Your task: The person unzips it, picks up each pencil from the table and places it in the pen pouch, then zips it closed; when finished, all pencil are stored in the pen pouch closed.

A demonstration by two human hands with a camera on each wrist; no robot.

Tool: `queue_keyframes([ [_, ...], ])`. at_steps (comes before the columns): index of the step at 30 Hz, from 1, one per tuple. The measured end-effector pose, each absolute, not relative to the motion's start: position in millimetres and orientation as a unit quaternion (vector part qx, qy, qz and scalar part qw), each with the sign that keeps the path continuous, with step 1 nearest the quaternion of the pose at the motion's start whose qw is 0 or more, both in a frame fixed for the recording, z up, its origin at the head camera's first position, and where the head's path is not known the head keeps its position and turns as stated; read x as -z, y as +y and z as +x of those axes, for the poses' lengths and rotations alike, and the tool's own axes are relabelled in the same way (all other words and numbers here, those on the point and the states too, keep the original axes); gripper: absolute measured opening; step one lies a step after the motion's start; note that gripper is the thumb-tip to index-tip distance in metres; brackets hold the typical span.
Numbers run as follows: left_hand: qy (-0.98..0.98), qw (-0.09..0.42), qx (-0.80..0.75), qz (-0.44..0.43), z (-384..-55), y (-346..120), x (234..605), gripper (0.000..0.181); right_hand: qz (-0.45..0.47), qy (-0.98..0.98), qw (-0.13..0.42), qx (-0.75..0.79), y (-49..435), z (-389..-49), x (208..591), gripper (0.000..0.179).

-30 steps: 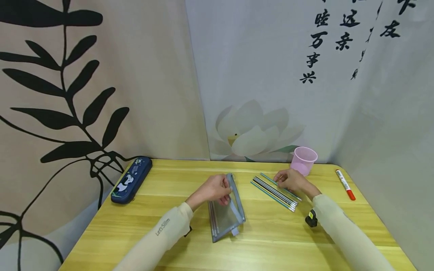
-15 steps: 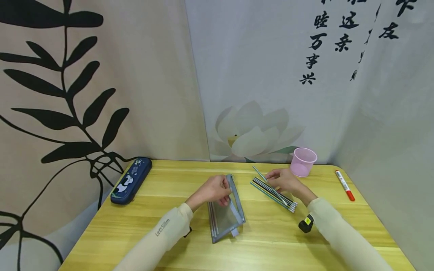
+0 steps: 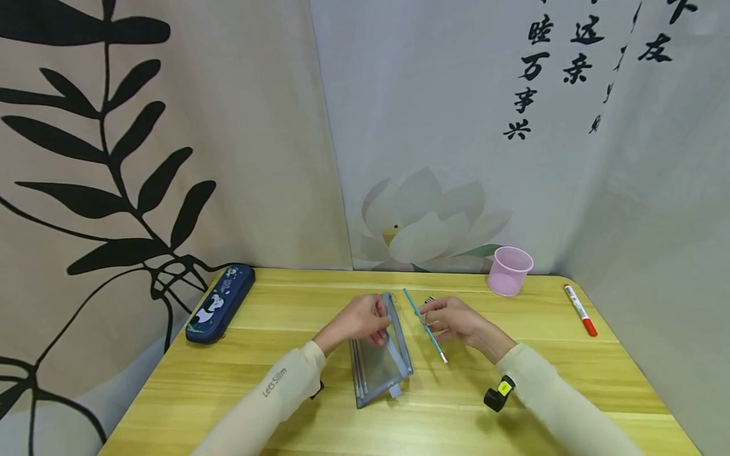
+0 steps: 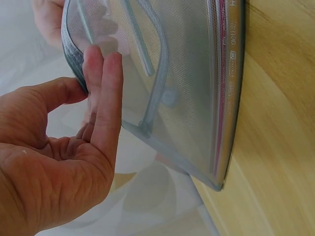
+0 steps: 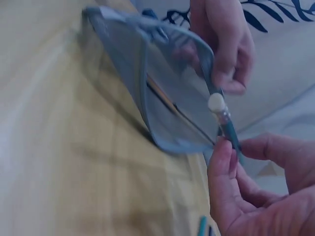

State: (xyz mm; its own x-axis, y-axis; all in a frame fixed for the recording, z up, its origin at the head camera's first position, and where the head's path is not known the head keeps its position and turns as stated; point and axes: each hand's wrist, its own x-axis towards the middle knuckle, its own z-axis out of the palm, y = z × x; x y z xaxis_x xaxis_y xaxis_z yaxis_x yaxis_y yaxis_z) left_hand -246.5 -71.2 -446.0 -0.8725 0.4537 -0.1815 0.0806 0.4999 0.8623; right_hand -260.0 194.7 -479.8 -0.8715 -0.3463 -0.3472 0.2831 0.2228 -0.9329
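A grey mesh zip pouch (image 3: pixel 373 373) stands on the table, its mouth spread wide in the right wrist view. My left hand (image 3: pixel 362 318) pinches the pouch's rim between thumb and fingers. Inside lie several pencils (image 5: pixel 170 104), along the bottom side. My right hand (image 3: pixel 461 324) pinches a blue pencil (image 3: pixel 435 344) just right of the pouch, its white eraser end (image 5: pixel 216 102) towards the pouch mouth in the right wrist view. Behind the right hand, only the tips of the other pencils (image 3: pixel 430 299) show; the rest are hidden.
A navy pencil case (image 3: pixel 221 305) with a panda print lies at the table's left edge. At the back right stands a pink cup (image 3: pixel 510 272). A white marker with a red cap (image 3: pixel 580 310) lies near the right edge. Printed cloth hangs behind the table.
My right hand has picked up a blue pencil beside the bundle and carried it left to the pouch, turning it steeper. The left hand and pouch have stayed put.
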Motion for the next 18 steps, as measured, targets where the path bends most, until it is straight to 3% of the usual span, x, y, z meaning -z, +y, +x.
queue_keyframes([
  [9,0.846,0.195,-0.472,0.154,-246.2,-68.4,445.2,0.008,-0.034,0.702,0.293,0.648,164.1,-245.6,489.7,0.042],
  [18,0.845,0.207,-0.468,0.156,-244.3,-64.8,441.6,0.01,-0.019,0.72,0.275,0.637,144.3,-251.8,496.4,0.035],
])
